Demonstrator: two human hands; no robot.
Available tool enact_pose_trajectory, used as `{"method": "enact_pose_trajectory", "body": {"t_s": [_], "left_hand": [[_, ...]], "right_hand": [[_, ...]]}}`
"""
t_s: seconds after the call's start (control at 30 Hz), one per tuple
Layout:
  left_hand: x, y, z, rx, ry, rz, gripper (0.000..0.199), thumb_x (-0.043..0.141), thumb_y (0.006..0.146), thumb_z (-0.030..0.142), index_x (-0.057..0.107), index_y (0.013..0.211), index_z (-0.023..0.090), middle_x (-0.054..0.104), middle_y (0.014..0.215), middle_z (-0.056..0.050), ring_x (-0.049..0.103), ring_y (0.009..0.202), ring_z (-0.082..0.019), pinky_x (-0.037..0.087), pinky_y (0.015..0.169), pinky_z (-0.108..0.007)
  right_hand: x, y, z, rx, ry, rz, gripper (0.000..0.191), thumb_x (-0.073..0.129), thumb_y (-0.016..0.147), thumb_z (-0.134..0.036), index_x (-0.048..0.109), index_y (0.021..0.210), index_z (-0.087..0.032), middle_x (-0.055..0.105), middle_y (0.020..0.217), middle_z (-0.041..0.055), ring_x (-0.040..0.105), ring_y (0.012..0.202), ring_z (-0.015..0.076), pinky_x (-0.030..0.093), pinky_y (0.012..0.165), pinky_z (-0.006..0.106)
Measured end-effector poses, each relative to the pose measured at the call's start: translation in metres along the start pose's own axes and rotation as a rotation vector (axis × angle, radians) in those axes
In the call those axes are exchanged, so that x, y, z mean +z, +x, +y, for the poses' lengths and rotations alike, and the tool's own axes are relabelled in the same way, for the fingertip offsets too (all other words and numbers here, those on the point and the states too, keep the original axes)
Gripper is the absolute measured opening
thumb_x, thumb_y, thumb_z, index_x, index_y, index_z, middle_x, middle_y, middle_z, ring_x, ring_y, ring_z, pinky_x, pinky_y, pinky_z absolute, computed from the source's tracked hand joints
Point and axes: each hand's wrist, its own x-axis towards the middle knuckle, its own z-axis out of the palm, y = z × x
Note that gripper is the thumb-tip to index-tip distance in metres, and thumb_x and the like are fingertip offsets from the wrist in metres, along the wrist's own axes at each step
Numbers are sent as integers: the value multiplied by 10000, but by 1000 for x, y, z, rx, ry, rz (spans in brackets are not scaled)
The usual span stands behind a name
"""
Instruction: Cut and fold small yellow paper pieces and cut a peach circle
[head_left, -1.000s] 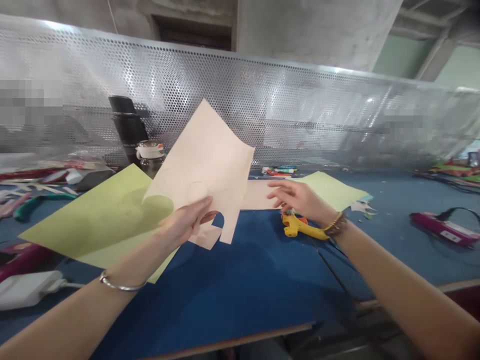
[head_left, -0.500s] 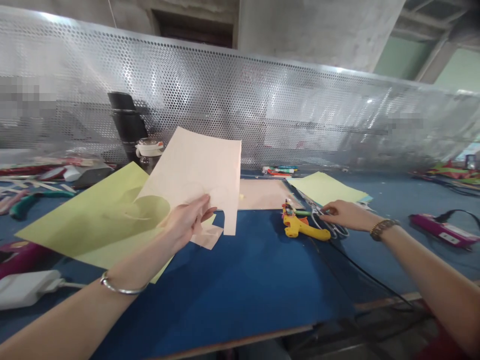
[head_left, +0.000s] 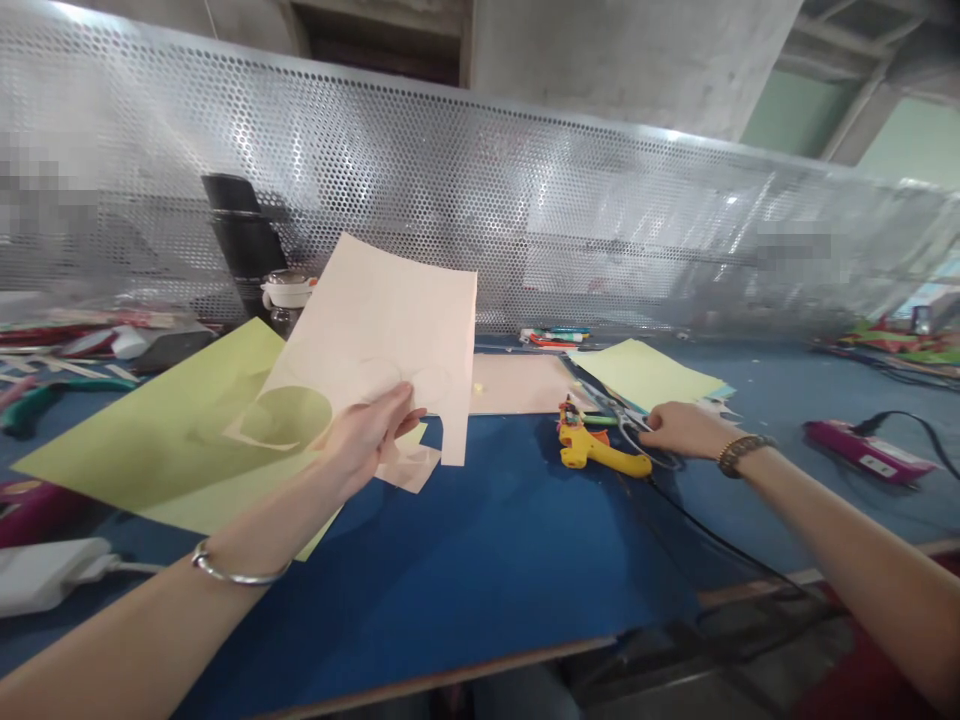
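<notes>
My left hand [head_left: 375,430] is closed on a pale pink paper sheet [head_left: 397,320], lifted above the table. The sheet's lower edge has rounded cutouts, and faint pencil circles show near my fingers. Beneath it on the left lies a large yellow-green paper sheet [head_left: 150,440], with a small pale pink paper scrap [head_left: 411,470] nearby. On the right, my right hand [head_left: 686,430] has its fingers closed at the handles of metal scissors [head_left: 621,412], which lie on the table with blades pointing away to the left. A yellow glue gun [head_left: 600,455] sits just left of the scissors.
A pink board [head_left: 521,385], yellow paper stack [head_left: 649,370] and markers [head_left: 555,336] lie toward the back. A black bottle [head_left: 244,240] leans near the perforated metal screen [head_left: 420,190]. Purple device [head_left: 866,452] at right; white adapter [head_left: 52,575] at left. The glue gun's cable crosses the front edge.
The pink sheet is raised slightly and tilted a little, so more of its cutout edge shows. My right hand stays at the scissors, its fingers closing in on the handles. The view shifts slightly.
</notes>
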Motion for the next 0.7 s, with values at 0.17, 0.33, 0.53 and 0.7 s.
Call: {"method": "enact_pose_trajectory", "body": {"t_s": [0.17,0.33,0.53,0.7], "left_hand": [[-1,0,0,-4,8,6,114,701,746,232,681,685,138,702,869,-60,678,784,-133,549,833,-230],[-1,0,-2,-9,22,9,138,699,737,256,668,690,130,699,880,-69,678,798,-135,537,825,-214],[-2,3,-3,-6,22,3,121,690,744,252,666,688,147,694,859,-58,674,801,-132,532,821,-209],[-2,3,-4,-15,20,-13,125,686,752,260,676,689,152,695,880,-59,668,845,-133,519,834,-196]], "right_hand": [[-7,-8,3,44,149,-49,255,569,696,-307,482,476,-210,567,443,36,528,433,170,321,436,272],[-5,-28,-12,-53,343,27,300,589,742,-490,493,747,-206,660,688,50,587,586,184,418,521,275],[11,-48,-32,-197,295,60,454,744,613,-480,378,733,-239,570,676,-25,515,591,157,384,525,254],[13,-46,-14,-212,307,149,360,668,699,-477,402,721,-236,531,640,-26,476,580,152,388,542,265]]}}
